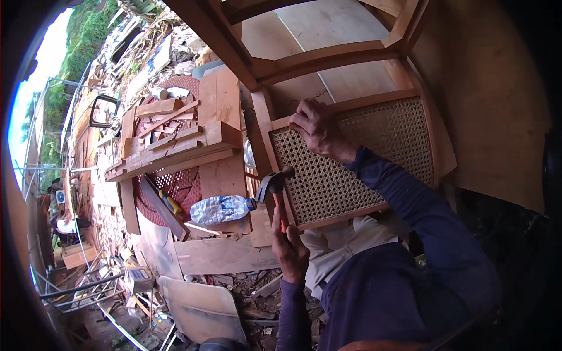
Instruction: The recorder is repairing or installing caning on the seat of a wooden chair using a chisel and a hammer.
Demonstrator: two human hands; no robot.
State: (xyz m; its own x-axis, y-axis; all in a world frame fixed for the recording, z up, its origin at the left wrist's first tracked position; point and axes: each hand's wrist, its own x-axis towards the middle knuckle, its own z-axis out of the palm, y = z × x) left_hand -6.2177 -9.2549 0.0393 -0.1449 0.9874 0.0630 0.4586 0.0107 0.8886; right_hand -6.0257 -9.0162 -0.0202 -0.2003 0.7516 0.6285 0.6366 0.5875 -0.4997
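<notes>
A claw hammer [275, 186] with an orange-red handle is gripped in my left hand [290, 251], its head over the near-left part of a wooden frame. That frame [351, 217] is filled with woven cane webbing [316, 187] and belongs to a brown wooden chair-like piece. My right hand [319, 130] rests at the frame's far-left corner, fingers curled and pressed together at the rail. Whatever is between those fingertips is too small or hidden to make out. The hammer head is apart from my right hand.
Wooden rails [328, 64] rise beyond the cane panel. Leftward, a red woven round surface [149, 202] bears boards, wood offcuts [167, 126], a yellow-handled tool [170, 202] and a plastic bottle [219, 209]. A pale curved board [202, 307] lies below, among scraps. Plywood [497, 105] stands at right.
</notes>
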